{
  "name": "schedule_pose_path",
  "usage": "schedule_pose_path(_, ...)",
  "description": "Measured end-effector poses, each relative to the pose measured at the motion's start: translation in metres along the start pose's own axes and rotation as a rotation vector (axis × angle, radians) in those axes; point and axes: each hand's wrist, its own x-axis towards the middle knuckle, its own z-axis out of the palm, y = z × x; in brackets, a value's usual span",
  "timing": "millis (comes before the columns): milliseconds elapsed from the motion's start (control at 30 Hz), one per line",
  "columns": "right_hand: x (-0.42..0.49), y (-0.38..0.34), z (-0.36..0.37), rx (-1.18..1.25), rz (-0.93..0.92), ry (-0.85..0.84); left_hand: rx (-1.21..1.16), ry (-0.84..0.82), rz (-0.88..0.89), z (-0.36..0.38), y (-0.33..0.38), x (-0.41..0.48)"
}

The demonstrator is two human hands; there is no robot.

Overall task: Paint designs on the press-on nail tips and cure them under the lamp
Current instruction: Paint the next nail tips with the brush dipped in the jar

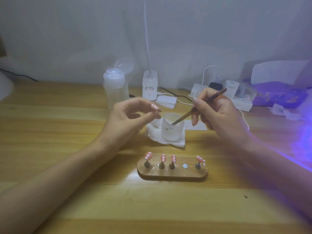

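Observation:
A wooden stand [172, 174] lies near the table's front. It carries several pink nail tips with white dots, such as the leftmost nail tip [148, 155], on small pegs. One peg spot [185, 165] shows only a bare metal disc. My left hand [128, 120] hovers left of a frosted cup [172, 132], its fingertips pinched on what looks like a pink dotted nail tip [154, 107]. My right hand [217, 115] holds a thin brown brush [199, 108] like a pen, with the brush's tip inside the cup. The curing lamp [278, 92] glows purple at the far right.
The cup stands on a white tissue [175, 142]. Behind it are a clear pump bottle [115, 88] with its lid flipped open, a white desk-lamp base [150, 86], a power strip [236, 100] with plugs and cables, and a small white card [200, 126].

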Motion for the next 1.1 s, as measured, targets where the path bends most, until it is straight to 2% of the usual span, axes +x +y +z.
schedule_pose_path(267, 0.0, 0.001, 0.003, 0.022, 0.082, -0.023, -0.073, 0.009, -0.013, 0.005, -0.007, 0.0)
schedule_pose_path(633, -0.007, 0.022, -0.011, 0.346, 0.215, 0.326, 0.154, -0.042, 0.1, 0.004, -0.014, -0.004)
schedule_pose_path(767, -0.009, 0.028, -0.012, 0.415, 0.261, 0.336, 0.197, -0.037, 0.102, 0.003, -0.014, -0.005)
schedule_pose_path(1100, -0.007, 0.027, -0.011, 0.471, 0.221, 0.311, 0.297, -0.025, 0.113, 0.007, -0.016, -0.002)
